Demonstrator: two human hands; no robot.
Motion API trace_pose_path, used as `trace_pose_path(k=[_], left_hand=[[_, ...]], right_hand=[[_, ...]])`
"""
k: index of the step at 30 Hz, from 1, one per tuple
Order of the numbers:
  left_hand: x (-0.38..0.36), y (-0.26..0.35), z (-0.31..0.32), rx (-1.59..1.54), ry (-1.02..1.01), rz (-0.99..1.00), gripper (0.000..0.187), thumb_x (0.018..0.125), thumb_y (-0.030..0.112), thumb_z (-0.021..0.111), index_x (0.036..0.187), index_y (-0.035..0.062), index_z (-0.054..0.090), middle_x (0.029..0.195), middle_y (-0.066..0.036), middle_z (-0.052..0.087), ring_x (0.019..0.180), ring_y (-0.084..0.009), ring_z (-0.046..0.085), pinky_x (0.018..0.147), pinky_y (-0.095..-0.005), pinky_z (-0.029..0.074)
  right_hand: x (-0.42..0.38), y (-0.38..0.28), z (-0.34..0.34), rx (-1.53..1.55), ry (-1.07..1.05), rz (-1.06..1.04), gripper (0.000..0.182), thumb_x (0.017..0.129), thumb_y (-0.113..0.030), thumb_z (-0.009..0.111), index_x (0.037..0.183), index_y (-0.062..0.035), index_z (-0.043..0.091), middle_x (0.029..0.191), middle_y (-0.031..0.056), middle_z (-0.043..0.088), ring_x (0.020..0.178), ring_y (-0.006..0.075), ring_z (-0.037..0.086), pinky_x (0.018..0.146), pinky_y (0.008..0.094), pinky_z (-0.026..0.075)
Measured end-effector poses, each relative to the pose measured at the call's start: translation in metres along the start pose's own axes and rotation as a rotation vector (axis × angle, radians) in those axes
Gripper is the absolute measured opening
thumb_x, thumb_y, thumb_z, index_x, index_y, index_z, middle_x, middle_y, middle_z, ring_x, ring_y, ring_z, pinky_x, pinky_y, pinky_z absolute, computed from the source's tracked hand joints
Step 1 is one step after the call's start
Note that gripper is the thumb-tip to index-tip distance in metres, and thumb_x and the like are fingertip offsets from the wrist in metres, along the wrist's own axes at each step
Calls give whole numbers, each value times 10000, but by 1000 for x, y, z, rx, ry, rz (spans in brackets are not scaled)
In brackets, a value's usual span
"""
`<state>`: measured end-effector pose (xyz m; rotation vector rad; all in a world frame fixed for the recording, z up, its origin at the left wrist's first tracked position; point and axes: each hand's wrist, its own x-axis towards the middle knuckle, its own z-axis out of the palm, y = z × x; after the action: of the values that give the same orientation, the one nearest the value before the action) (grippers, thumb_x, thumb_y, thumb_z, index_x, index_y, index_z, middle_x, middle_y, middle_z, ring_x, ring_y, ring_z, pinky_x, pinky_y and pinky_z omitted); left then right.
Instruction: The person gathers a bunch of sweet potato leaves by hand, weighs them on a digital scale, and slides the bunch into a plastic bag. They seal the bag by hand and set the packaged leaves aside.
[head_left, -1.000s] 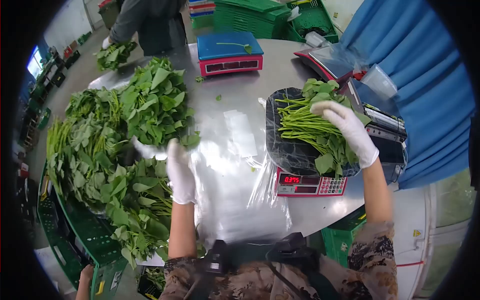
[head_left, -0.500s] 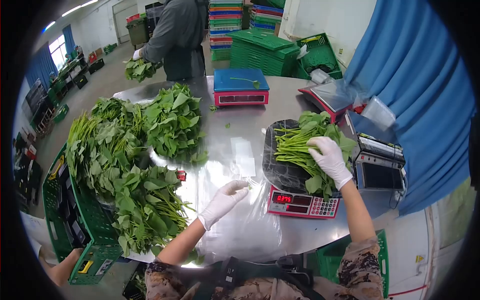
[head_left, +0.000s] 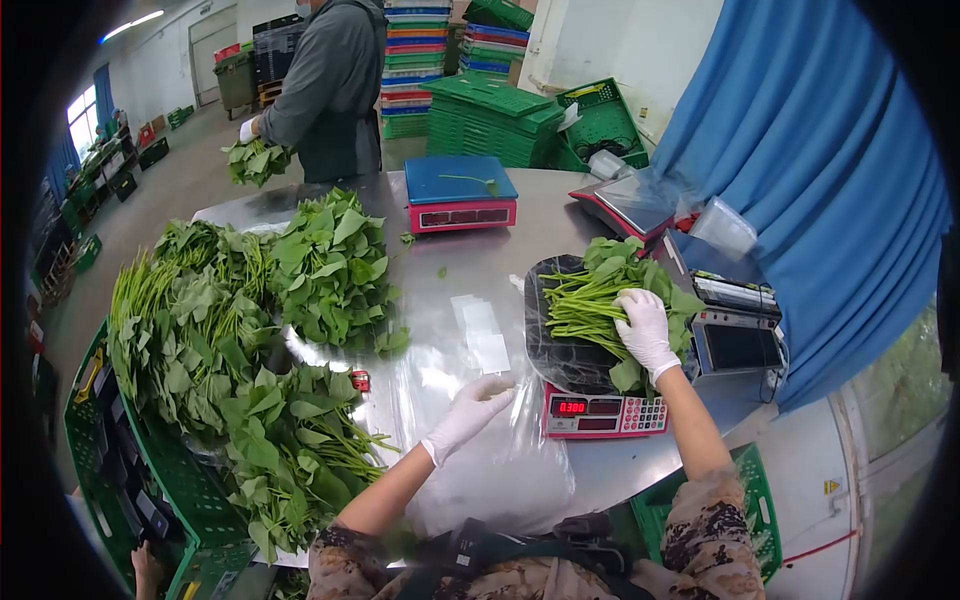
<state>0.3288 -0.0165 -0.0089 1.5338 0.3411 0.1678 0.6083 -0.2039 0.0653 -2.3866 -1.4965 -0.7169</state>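
Leafy greens (head_left: 580, 308) lie under my right grip (head_left: 645, 330)

On my screen, my right grip rests on top of the bunch, in its white glove, with the fingers bent over it. I can't tell how tight it is, because leaves hide the fingertips. The green stems poke out to the left of this grip, and the leaves spread behind it and below it.

Under the bunch is a dark plate (head_left: 560, 355) on a red scale (head_left: 605, 416). Its lit numbers, just below the right grip, say 0.300.

My left grip (head_left: 468, 415) is over the worktop (head_left: 540, 200), to the left of the scale. Its fingers reach out loosely, and I see nothing in them. White papers (head_left: 480, 335) lie just past it, and clear plastic (head_left: 510, 480) lies nearer me.

Big leafy piles (head_left: 200, 330) sit off to the left of that grip. A little red thing (head_left: 360, 380) is between the piles and the left grip.

Well beyond both grips is a blue-topped scale (head_left: 462, 180) with one sprig (head_left: 487, 184) on it. A person (head_left: 330, 90) stands past that, holding another bunch (head_left: 258, 162).
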Motion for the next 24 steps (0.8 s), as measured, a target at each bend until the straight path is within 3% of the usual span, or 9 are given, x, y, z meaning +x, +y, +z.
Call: trace_pose_path(k=[2, 5, 10, 13, 20, 24], left_hand=[[-1, -3, -7, -26, 22, 18, 324, 955, 205, 604, 1227, 31, 607, 1181, -72, 647, 1109, -148, 580, 977, -289, 437], [6, -14, -13, -83, 68, 40, 351, 948, 231, 603, 1236, 30, 607, 1166, -109, 661, 1082, -174, 607, 955, -306, 460], [21, -4, 0, -13, 72, 50, 327, 955, 185, 598, 1229, 5, 595, 1184, -88, 642, 1094, -139, 585, 970, -284, 448], [32, 12, 14, 86, 112, 72, 364, 930, 266, 603, 1209, 33, 618, 1168, -121, 661, 1078, -205, 615, 952, -314, 461], [82, 39, 43, 339, 304, 293, 343, 895, 272, 621, 1165, 61, 630, 1163, -135, 632, 1056, -275, 617, 937, -338, 466], [128, 60, 67, 396, 411, 288, 335, 872, 266, 642, 1143, 69, 630, 1130, -125, 630, 1058, -281, 611, 911, -370, 475]], right_hand=[[-3, 4, -3, 42, 42, -35, 295, 711, -108, 695, 993, -96, 608, 977, 93, 607, 1041, 275, 569, 1016, 440, 389], [-7, 10, -4, 49, -133, -82, 312, 719, -109, 694, 1009, -98, 579, 961, 104, 606, 1035, 269, 576, 1047, 444, 374], [4, -3, -4, -157, -229, -81, 718, 692, -152, 742, 1357, -110, 475, 980, 86, 596, 999, 276, 575, 941, 403, 412], [12, -1, 3, -233, -282, -85, 648, 693, -158, 745, 1300, -103, 526, 955, 85, 589, 980, 262, 569, 914, 395, 418], [3, 24, 7, -7, -54, -263, 330, 672, -110, 699, 995, -94, 629, 946, 79, 584, 954, 273, 563, 891, 400, 425], [-5, 35, 3, 133, -16, -343, 305, 674, -87, 675, 973, -85, 614, 986, 68, 605, 989, 261, 581, 968, 428, 424]])
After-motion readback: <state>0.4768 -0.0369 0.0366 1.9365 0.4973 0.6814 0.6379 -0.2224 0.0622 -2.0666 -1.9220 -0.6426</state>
